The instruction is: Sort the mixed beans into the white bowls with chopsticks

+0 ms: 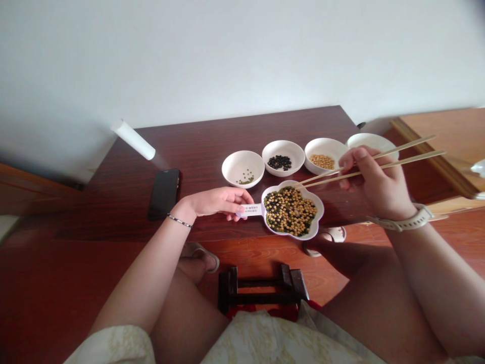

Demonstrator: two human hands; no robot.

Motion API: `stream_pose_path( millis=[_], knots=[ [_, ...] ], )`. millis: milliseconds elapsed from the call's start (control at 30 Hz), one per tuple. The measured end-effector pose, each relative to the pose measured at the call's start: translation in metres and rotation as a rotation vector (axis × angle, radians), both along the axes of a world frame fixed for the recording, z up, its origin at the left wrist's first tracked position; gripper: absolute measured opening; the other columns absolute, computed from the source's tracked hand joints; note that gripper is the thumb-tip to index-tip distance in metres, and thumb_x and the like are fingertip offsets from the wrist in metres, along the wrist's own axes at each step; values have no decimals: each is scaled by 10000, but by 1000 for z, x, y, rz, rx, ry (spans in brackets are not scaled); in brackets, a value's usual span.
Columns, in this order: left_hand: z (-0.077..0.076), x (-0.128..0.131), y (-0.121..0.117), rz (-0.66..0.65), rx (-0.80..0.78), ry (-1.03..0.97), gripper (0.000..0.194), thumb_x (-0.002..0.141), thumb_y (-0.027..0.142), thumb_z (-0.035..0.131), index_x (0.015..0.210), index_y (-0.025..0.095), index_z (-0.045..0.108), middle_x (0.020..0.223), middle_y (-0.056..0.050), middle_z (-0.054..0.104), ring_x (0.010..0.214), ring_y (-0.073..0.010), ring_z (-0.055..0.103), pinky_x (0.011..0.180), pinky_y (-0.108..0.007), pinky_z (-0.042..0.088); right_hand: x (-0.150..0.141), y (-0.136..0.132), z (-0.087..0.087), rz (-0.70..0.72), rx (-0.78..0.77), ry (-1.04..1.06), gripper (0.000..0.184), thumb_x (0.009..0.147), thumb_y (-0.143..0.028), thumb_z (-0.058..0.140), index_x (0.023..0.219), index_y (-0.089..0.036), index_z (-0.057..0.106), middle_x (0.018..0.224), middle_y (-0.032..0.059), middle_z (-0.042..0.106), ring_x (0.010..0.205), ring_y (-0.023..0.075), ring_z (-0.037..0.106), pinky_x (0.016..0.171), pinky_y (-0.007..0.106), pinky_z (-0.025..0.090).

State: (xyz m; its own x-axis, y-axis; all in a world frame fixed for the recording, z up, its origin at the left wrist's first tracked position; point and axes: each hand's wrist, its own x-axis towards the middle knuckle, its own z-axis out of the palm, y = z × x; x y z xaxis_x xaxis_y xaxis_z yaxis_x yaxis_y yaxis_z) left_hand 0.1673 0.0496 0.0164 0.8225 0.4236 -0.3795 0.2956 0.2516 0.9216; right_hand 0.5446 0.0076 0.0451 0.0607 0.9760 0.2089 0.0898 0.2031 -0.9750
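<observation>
My left hand (222, 201) pinches the white handle (250, 210) of a white flower-shaped dish (320, 208), which holds mixed green, black and yellow beans (290, 211). My right hand (369, 177) grips a pair of wooden chopsticks (373, 164), their tips at the dish's upper left rim. Behind the dish stand white bowls: one with a few green beans (242, 161), one with black beans (282, 147) and one with yellow soybeans (322, 146). A fourth white dish (373, 140) is partly hidden behind my right hand.
A black phone (164, 194) lies on the dark wooden table (212, 146), and a white cylinder (132, 140) rests at its back left corner. A wall stands behind. A wooden board (435, 151) lies at right. Below are a low dark stool (263, 289) and sandalled feet (200, 255).
</observation>
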Motion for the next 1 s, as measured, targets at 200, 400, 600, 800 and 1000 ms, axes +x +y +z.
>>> stream_pose_path(
  millis=[200, 400, 600, 800, 1000],
  knots=[
    [-2, -1, 0, 2, -3, -9, 358, 940, 331, 745, 1233, 156, 638, 1050, -108, 741, 790, -126, 683, 637, -203, 525, 17, 11, 4, -201, 176, 123, 313, 961, -390, 680, 732, -177, 653, 718, 29, 592, 485, 98, 548, 377, 213, 362],
    [-3, -2, 1, -1, -8, -9, 352, 943, 327, 741, 1234, 157, 638, 1054, -105, 743, 791, -121, 684, 636, -199, 522, 42, 25, -8, -377, 220, 133, 285, 953, -361, 657, 747, -165, 663, 700, 24, 599, 424, 98, 567, 330, 209, 354],
    [-4, -3, 1, 0, -14, -6, 352, 947, 320, 739, 1239, 156, 634, 1048, -104, 742, 791, -120, 684, 641, -200, 526, 38, 25, -8, -356, 210, 123, 289, 937, -383, 676, 745, -168, 652, 684, 17, 593, 424, 99, 565, 335, 206, 356],
    [-3, -2, 0, -3, 2, -12, 350, 945, 320, 740, 1236, 154, 637, 1050, -108, 740, 797, -124, 679, 643, -206, 526, 23, 13, 0, -82, -61, 86, 320, 938, -450, 714, 773, -177, 683, 715, 40, 621, 485, 92, 551, 372, 178, 354],
    [-4, -1, 0, 5, 7, -27, 350, 938, 323, 743, 1230, 153, 650, 1041, -113, 742, 789, -130, 680, 635, -212, 523, 15, 4, 2, 224, -238, -74, 366, 1009, -509, 620, 818, -203, 688, 556, 28, 572, 447, 117, 496, 408, 209, 377]
  ],
)
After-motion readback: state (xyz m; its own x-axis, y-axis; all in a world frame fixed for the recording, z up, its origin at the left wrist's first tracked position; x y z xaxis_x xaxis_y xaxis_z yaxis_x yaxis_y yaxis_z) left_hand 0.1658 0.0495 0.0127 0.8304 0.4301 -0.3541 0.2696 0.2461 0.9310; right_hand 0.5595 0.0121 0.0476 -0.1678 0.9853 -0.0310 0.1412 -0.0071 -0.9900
